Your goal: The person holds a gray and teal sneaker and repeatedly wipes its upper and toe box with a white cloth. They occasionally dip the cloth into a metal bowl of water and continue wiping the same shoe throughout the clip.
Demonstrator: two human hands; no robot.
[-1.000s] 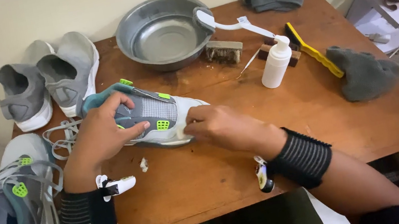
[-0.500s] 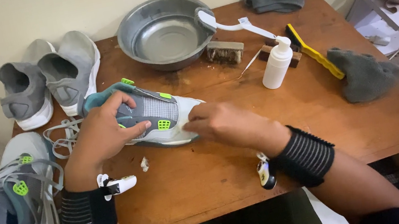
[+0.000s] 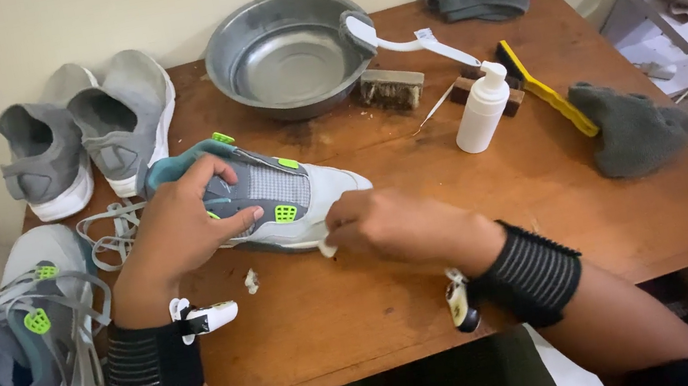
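A grey and white sneaker with bright green accents lies on its side in the middle of the wooden table. My left hand grips it over the heel and ankle part and pins it down. My right hand pinches a small white wad against the sneaker's sole edge near the toe. Both wrists wear black striped bands. Loose grey laces lie just left of the held sneaker.
The matching sneaker sits at the front left corner, a plain grey pair at the back left. Behind stand a metal basin, brushes, a white pump bottle, a yellow-handled brush and grey cloths.
My right hand has slid a little along the sneaker's sole edge toward the toe. My left hand keeps its hold and the sneaker stays in place.
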